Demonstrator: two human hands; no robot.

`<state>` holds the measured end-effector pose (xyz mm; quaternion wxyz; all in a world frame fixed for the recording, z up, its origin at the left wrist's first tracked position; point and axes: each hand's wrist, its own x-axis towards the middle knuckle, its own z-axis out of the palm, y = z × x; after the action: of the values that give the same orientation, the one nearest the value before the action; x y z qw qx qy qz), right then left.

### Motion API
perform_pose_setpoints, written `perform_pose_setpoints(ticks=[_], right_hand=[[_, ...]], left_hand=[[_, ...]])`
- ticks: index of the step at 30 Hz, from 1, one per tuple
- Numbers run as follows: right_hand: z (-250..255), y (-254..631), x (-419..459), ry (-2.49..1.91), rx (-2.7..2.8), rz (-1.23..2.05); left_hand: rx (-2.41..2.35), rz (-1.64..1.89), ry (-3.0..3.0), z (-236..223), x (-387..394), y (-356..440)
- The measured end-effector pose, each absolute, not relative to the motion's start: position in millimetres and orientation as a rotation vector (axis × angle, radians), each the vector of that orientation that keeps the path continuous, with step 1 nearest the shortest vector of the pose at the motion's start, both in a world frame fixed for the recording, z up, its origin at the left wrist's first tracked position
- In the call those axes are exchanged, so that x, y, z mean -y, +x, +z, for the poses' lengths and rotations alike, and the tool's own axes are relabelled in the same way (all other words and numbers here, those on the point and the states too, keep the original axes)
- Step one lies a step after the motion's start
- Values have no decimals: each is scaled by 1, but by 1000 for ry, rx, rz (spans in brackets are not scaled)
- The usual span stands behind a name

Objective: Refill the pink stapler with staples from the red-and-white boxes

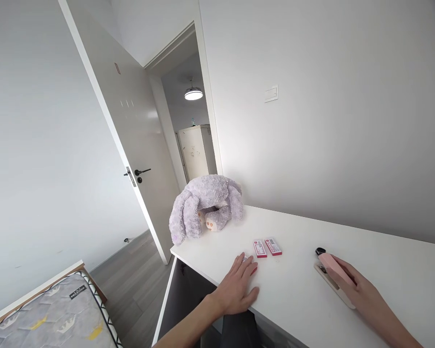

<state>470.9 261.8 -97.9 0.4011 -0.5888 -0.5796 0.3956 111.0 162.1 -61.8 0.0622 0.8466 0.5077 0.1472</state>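
My right hand (362, 290) is wrapped round the pink upper arm of a stapler (335, 270), whose pale base rests on the white tabletop. The stapler's arm stands raised from its base, and a black part shows at its far end. Over to the left, my left hand (237, 287) lies with fingers stretched out and thumb apart, on a small red-and-white box (254, 269) that it mostly covers. Just beyond these fingers lie two similar flat boxes side by side, a left staple-type box (260, 248) and a right one (273, 246).
A lilac plush toy (208, 198) slumps at the table's far left corner. The white tabletop (297, 299) runs along the wall, with a dark open space under its front edge. A door (130, 111) stands open behind, and a mattress (54, 314) lies lower left.
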Motion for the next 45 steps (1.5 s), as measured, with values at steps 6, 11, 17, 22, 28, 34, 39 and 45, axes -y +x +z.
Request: perform_pose_setpoints(ticks=[6,11,17,22,28,34,39,45], right_hand=[[-88,467,-261,-1555,1423,1022],[-85,465,-260,-1575,1427,1056],[-94,465,-264,-1588,1401,1023],[-107,466,-274,-1603,1365,1033],[-93,464,-266,-1613,1427,1010],[-73,463,-257,-1574,1435,1008],[-71,464,-259,-1526,1427,992],[-70,468,-266,-1484,1303,988]], left_hand=[[-1478,413,2563,-60,-181,123],[-1486,339,2571,-51,-198,137],[-1494,389,2602,-47,-213,154],[-1445,456,2684,-55,-222,159],[-1588,511,2626,-65,-241,156],[-1758,637,2571,-72,-264,159],[-1740,748,2697,-71,-274,170],[-1456,796,2809,-75,-291,219]])
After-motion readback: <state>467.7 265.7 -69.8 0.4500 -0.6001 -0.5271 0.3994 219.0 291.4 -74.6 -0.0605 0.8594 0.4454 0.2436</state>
